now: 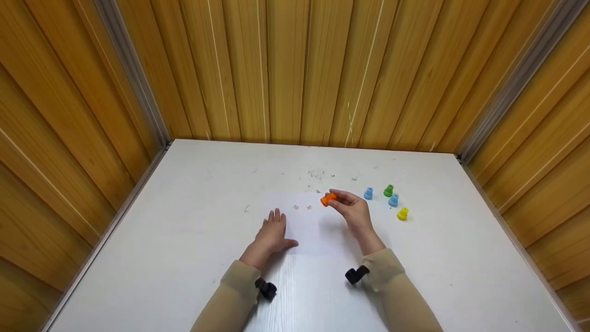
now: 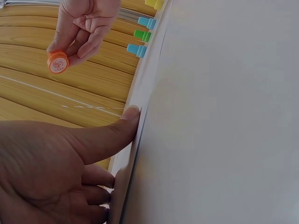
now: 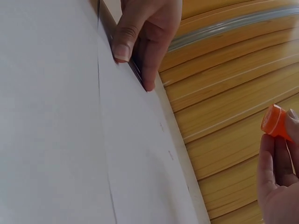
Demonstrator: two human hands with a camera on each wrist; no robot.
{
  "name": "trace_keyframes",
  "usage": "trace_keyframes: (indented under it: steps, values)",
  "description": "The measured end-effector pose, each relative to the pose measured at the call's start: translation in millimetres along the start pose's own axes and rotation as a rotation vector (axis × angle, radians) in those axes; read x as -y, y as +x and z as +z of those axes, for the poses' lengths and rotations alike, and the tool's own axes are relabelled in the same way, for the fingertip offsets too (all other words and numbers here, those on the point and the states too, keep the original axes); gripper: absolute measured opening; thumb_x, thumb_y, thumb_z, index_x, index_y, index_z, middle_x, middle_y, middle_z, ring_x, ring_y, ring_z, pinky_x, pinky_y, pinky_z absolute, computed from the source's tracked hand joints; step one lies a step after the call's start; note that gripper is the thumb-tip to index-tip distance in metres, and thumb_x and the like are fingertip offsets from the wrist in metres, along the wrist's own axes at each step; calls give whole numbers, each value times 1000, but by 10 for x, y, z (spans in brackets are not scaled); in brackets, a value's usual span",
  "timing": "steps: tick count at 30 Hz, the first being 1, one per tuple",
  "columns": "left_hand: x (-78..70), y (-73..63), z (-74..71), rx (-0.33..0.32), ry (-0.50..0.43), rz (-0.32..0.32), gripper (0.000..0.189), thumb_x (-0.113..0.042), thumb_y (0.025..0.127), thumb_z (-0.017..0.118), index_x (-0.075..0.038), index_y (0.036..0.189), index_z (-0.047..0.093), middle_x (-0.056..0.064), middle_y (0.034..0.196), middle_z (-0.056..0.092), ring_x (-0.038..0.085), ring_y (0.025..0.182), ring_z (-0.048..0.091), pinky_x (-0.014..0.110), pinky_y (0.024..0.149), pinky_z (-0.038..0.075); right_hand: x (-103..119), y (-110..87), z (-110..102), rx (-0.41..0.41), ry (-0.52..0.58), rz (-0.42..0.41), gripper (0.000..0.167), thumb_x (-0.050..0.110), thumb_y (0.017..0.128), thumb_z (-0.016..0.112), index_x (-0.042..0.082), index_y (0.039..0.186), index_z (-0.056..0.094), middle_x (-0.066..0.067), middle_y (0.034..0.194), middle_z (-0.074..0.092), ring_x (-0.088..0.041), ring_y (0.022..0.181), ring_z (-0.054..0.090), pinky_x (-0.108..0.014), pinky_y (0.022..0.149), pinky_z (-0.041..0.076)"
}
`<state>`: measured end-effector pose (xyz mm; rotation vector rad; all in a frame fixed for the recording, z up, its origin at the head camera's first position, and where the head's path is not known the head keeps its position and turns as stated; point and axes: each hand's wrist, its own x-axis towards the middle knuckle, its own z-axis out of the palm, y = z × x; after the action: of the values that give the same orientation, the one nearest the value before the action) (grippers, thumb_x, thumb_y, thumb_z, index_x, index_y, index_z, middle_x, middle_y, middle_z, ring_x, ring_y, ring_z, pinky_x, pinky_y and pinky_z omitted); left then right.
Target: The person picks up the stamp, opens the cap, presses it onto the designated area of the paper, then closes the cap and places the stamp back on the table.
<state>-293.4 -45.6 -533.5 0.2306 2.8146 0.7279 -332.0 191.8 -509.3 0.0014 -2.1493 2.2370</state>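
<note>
In my right hand [image 1: 356, 213] I pinch an orange stamp [image 1: 327, 199] between thumb and fingers, raised above a white sheet of paper [image 1: 313, 237]. Its round printing face, with a small reddish picture, shows in the left wrist view. My left hand [image 1: 273, 234] rests flat along the left part of the sheet, fingers straight and thumb spread. Two small prints lie near the paper's far edge: a greyish print [image 1: 296, 207] and a reddish print [image 1: 309, 207], just left of the held stamp.
Right of my right hand stand a blue stamp [image 1: 368, 193], a green stamp [image 1: 388, 190], another blue stamp [image 1: 393, 200] and a yellow stamp [image 1: 403, 214]. Dark smudges [image 1: 316, 174] mark the white table [image 1: 207, 184]. Wood-patterned walls [image 1: 286, 74] enclose its back and sides.
</note>
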Motion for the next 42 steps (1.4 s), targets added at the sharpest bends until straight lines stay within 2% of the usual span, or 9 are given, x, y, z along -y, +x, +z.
trace_keyframes:
  steps: [3,8,14,17,20,24,30,38,42]
  values:
    - [-4,-13,-8,7,-9,6,98,-37,88,82,9,157,30,30,168,16,42,159,14,51,132,16,44,18,-112,0,-51,-46,38,0,90,77,-2,127,70,-7,115,78,-12,101,71,-19,91,60]
    - [-30,-22,-17,20,-22,0,98,-38,88,81,9,157,29,29,169,15,41,160,13,50,132,15,125,67,-380,-59,-214,-84,36,7,90,79,5,125,73,-6,119,77,-9,103,67,-14,90,58]
    - [-41,-26,-19,13,-29,-6,98,-37,88,81,8,157,29,28,170,15,41,160,12,49,133,14,154,185,-758,-138,-348,-112,38,6,90,78,0,127,71,-14,125,74,-4,103,64,-9,84,56]
    - [-31,-23,-13,6,-33,-2,98,-37,88,82,8,157,29,28,169,15,41,160,12,50,133,14,132,241,-915,-163,-422,-101,37,4,91,77,-2,126,71,-18,125,73,-7,102,65,-6,80,55]
    - [-25,-24,-10,3,-37,4,98,-36,88,82,9,157,29,28,169,15,41,160,12,51,132,14,91,291,-1028,-174,-495,-70,33,1,91,76,-3,124,72,-23,123,71,-18,105,67,-6,75,53]
    - [-25,-27,-10,3,-42,10,98,-35,87,83,9,157,30,29,169,15,42,160,12,52,132,15,36,337,-1107,-172,-576,-7,31,-2,91,74,-4,122,72,-27,122,71,-31,109,67,-7,71,52]
    - [-27,-25,3,11,-38,11,98,-36,88,82,9,157,29,29,169,15,42,160,12,51,132,14,-53,364,-1146,-162,-620,96,32,-5,89,74,-4,121,72,-25,122,70,-32,110,65,-11,73,53]
    - [-31,-21,4,5,-4,31,97,-38,89,81,10,157,30,30,168,17,43,159,15,52,131,18,-99,362,-1173,-144,-644,106,36,-3,88,76,-5,123,71,-26,121,71,-34,115,65,-22,86,56]
    - [-30,-27,13,6,-20,19,98,-37,88,82,8,157,30,29,169,16,42,160,14,51,132,16,-116,358,-1176,-142,-641,126,36,-3,88,75,-4,124,71,-25,122,70,-33,115,65,-23,87,56]
